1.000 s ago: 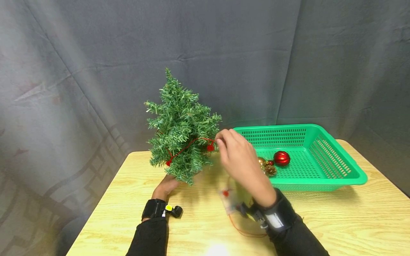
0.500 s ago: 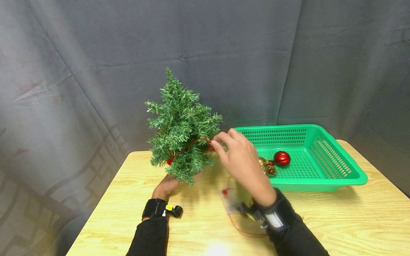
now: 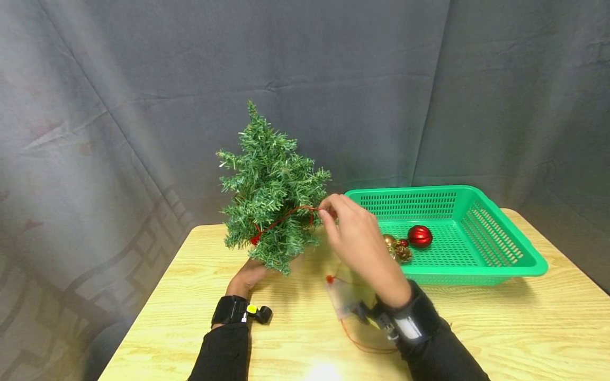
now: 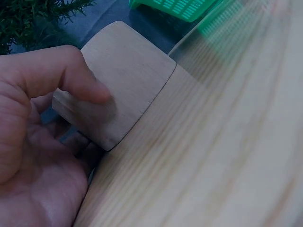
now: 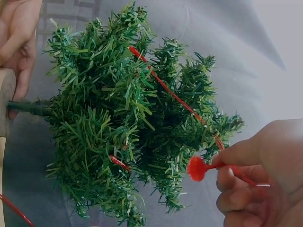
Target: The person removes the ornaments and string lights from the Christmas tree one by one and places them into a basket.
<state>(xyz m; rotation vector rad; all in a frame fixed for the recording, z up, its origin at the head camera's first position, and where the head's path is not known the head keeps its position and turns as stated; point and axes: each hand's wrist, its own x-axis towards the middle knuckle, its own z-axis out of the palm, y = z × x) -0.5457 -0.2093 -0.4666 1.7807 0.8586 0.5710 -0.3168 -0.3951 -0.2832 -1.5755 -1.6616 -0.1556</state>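
Observation:
A small green artificial Christmas tree (image 3: 271, 190) stands on the table. My left hand (image 3: 249, 276) grips its round wooden base (image 4: 128, 71), thumb against the side and fingers behind; the branches hide the base in the head view. A red string garland (image 5: 173, 94) runs across the branches, with a red pompom (image 3: 255, 240) at the tree's lower left. At the tree's right side, my right hand (image 3: 355, 233) pinches the string between thumb and fingers. Another red pompom (image 5: 196, 169) sticks out just beyond those fingertips in the right wrist view.
A green plastic basket (image 3: 476, 271) stands at the right, holding a red ball ornament (image 3: 420, 236), gold ornaments and a pine cone (image 3: 403, 253). More red string (image 3: 367, 348) lies on the wooden table (image 3: 286, 338) below the right wrist, with a pompom (image 3: 330, 279) nearby. Grey cloth (image 3: 343, 95) hangs behind.
The pompom at the tree's right has gone out of sight behind the right fingers in the head view. The lower-left pompom has shifted slightly right, and the one over the table slightly up and left.

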